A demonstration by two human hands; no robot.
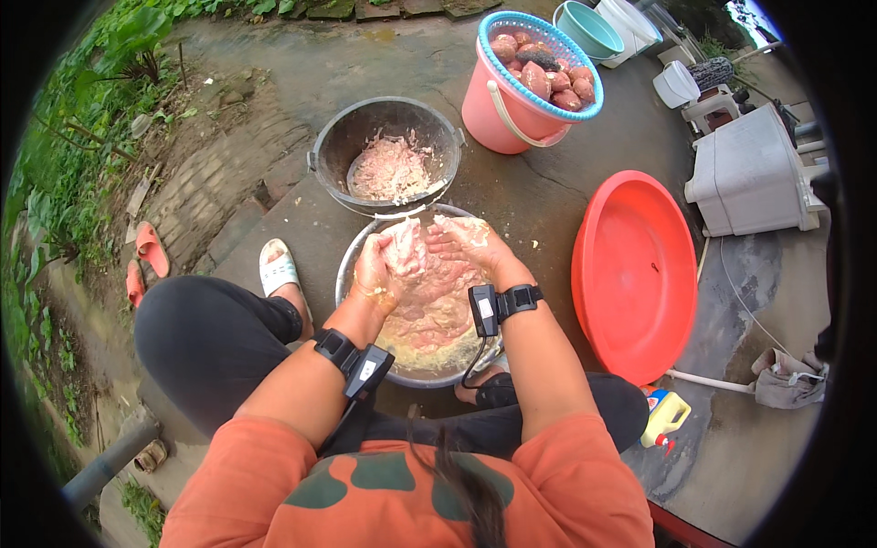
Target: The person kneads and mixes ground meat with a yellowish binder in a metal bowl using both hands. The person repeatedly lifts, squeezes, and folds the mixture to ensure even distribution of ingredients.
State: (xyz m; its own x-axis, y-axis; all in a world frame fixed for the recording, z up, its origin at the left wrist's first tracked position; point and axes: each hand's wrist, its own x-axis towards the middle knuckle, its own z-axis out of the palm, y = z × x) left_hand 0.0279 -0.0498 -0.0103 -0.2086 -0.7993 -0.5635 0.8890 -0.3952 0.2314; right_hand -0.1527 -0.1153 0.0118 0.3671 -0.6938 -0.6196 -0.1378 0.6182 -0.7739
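Note:
In front of me, a metal basin (340,268) holds a soft mass of raw, pale-pink offal (438,294) in yellowish, cloudy liquid. My left hand (375,268) grips a whitish-pink lump of offal (405,248) above the basin's far half. Facing it from the right is my right hand (473,243), fingers extended and apart, with pale bits stuck to its skin. Whether its fingertips touch the lump, I cannot tell. Just beyond the basin, a black bucket (336,147) contains more shredded pinkish-white offal (390,168).
A pink bucket (490,113) carries a blue basket (488,34) of red-skinned tubers (538,79). To the right, a red plastic tub (634,274) leans on its side near a yellow detergent bottle (664,414). Coral slippers (152,248) lie at left, beside green plants (62,137).

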